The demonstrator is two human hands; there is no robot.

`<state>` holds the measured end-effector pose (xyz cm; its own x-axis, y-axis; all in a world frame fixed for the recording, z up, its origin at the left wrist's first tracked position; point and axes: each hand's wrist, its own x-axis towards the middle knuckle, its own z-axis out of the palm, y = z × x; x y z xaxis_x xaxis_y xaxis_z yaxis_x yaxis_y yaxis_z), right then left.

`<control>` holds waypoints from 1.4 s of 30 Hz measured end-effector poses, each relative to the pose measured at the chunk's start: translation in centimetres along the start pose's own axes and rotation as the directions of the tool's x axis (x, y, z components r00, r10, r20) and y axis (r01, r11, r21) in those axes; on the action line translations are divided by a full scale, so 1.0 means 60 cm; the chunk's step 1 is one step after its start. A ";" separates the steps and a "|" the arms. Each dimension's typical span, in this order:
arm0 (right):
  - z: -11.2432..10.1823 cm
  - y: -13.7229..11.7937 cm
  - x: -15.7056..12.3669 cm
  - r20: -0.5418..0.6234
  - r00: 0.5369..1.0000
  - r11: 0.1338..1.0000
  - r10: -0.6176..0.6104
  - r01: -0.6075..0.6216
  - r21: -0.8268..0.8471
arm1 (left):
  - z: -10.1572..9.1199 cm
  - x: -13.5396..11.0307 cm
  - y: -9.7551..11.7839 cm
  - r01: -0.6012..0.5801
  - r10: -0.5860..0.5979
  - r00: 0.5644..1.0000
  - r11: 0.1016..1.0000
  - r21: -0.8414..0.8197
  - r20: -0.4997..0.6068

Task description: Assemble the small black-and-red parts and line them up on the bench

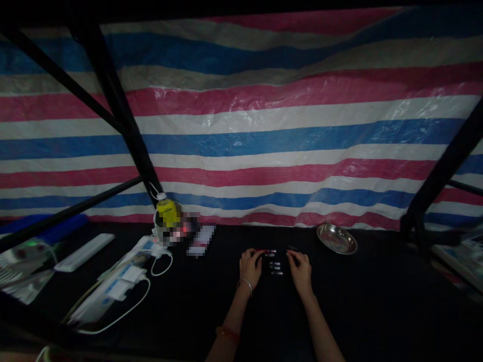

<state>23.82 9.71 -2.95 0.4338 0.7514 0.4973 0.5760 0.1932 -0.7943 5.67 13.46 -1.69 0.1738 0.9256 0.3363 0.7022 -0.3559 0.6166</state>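
Small dark parts [274, 264] lie in a tight cluster on the black tabletop [377, 301], between the two hands; each shows a pale or metallic glint, one at the top edge has a red tip. Too small and dim to identify further. Left hand [250, 267] rests at the cluster's left edge, fingers curled down onto the red-tipped piece; whether it is gripped, cannot tell. Right hand [301, 270] sits at the right edge, fingers bent over the parts; hold not clear either. A bracelet rings the left wrist. To the right, well apart, a shallow steel dish [337, 238], contents not discernible. Farther left, a yellow bottle [168, 212] with white cap, white cables [124, 306], a white power strip [83, 252]. Striped tarp [264, 125] behind.
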 end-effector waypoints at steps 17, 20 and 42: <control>0.017 -0.037 -0.006 0.187 0.972 0.987 -0.143 0.126 0.100 | -0.004 -0.009 0.022 -0.289 0.289 0.957 0.957 0.009 -0.036; 0.007 -0.022 0.006 0.038 0.994 0.992 -0.105 0.107 -0.068 | -0.005 -0.007 0.021 -0.271 0.271 0.961 0.962 0.008 -0.059; -0.001 0.025 0.036 -0.007 0.970 0.791 0.245 -0.204 -0.576 | -0.006 -0.004 0.018 -0.194 0.189 0.971 0.981 -0.019 -0.148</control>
<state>25.62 11.58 -3.04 0.5665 0.7712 0.2903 0.7666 -0.3640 -0.5291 6.12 12.84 -0.86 0.1997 0.8121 0.5484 0.6416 -0.5313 0.5532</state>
